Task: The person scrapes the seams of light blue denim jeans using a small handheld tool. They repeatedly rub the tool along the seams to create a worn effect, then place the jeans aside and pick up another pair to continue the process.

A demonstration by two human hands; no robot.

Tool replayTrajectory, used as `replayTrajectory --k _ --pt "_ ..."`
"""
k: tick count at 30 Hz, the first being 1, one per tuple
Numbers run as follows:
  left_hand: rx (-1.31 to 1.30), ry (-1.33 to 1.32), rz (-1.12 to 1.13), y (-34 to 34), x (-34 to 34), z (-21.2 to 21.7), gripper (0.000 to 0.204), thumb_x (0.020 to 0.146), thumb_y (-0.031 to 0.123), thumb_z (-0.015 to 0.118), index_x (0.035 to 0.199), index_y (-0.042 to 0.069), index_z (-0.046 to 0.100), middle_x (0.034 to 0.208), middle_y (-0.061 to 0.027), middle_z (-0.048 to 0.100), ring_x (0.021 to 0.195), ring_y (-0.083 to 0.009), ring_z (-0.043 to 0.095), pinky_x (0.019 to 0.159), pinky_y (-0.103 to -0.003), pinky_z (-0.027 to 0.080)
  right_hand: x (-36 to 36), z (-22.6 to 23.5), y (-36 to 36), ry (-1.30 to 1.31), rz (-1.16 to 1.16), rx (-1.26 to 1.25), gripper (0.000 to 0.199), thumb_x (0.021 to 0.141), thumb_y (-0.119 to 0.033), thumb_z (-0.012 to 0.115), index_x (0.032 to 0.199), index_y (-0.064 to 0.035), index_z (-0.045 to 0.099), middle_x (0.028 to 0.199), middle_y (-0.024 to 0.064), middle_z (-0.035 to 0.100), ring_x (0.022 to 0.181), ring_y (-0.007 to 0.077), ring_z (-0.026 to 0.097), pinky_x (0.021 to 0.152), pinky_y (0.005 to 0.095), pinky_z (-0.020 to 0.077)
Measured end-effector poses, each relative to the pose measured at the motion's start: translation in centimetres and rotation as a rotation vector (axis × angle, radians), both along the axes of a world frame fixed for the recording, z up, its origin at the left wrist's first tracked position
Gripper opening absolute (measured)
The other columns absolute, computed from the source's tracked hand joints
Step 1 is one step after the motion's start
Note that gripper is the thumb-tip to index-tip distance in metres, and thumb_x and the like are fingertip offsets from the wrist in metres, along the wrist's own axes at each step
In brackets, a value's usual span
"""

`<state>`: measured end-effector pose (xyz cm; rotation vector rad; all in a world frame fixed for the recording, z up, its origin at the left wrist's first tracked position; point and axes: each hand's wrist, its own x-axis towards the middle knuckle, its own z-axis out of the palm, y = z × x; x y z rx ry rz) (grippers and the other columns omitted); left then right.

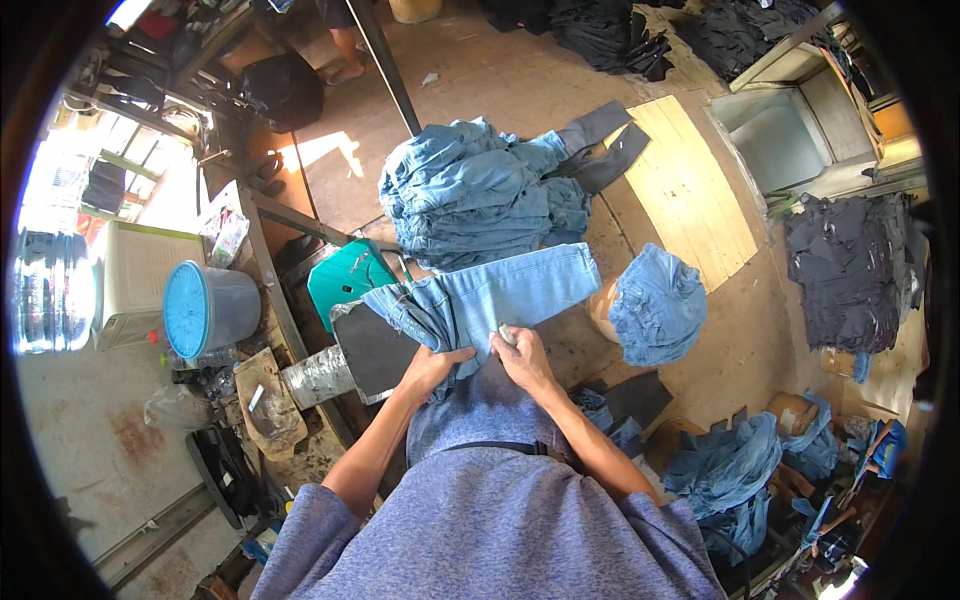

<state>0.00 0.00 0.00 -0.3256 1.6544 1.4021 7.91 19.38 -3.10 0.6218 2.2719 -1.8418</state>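
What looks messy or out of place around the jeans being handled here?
Both hands, left and right, grip light blue jeans laid across the work surface. The stack of jeans behind is folded fairly neatly, but one denim piece sits crumpled alone, and more denim lies heaped at lower right.
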Motion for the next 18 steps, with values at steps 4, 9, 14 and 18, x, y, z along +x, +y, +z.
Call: replayTrajectory --k 4,9,14,18 --pt "0.018 -0.07 0.055 -0.5 -0.3 -0.4 0.065 0.084 0.013 0.084 0.143 -0.003 0.061 0.136 -0.0147 0.072 0.121 -0.0274 0.067 0.107 -0.04 0.051 -0.3 -0.2 0.5 -0.018 0.024 -0.002 0.04 0.104 -0.032 0.066 0.081 0.0009 0.069 0.068 0.0159 0.067 0.063 0.0287 0.067 0.067 0.0435 0.0507" --pt "-0.072 -0.135 0.035 0.3 -1.2 1.3 0.056 0.084 0.013 0.084 0.135 -0.003 0.067 0.131 -0.0162 0.075 0.117 -0.0282 0.07 0.103 -0.04 0.053 -0.4 -0.2 1.0 0.017 0.074 0.02 0.04 0.104 -0.034 0.066 0.083 0.0005 0.069 0.071 0.0172 0.068 0.065 0.0327 0.068 0.067 0.0459 0.0504" --pt "-0.045 0.038 -0.041 0.7 -1.1 0.3 0.047 0.085 0.013 0.083 0.127 -0.003 0.07 0.125 -0.0147 0.076 0.11 -0.0283 0.072 0.1 -0.042 0.056 -0.7 -0.3 1.4 0.029 0.136 0.065 0.04 0.103 -0.035 0.067 0.084 0.001 0.069 0.068 0.0174 0.066 0.062 0.0338 0.067 0.064 0.046 0.0497" --pt "-0.065 -0.089 0.04 -0.9 -1.0 -0.6 0.046 0.085 0.014 0.083 0.126 -0.003 0.071 0.121 -0.0136 0.076 0.11 -0.0264 0.071 0.099 -0.041 0.056 -0.6 0.1 1.9 0.032 0.136 0.047 0.04 0.102 -0.035 0.068 0.086 0.0012 0.069 0.067 0.0182 0.065 0.062 0.0355 0.066 0.063 0.0466 0.0493"
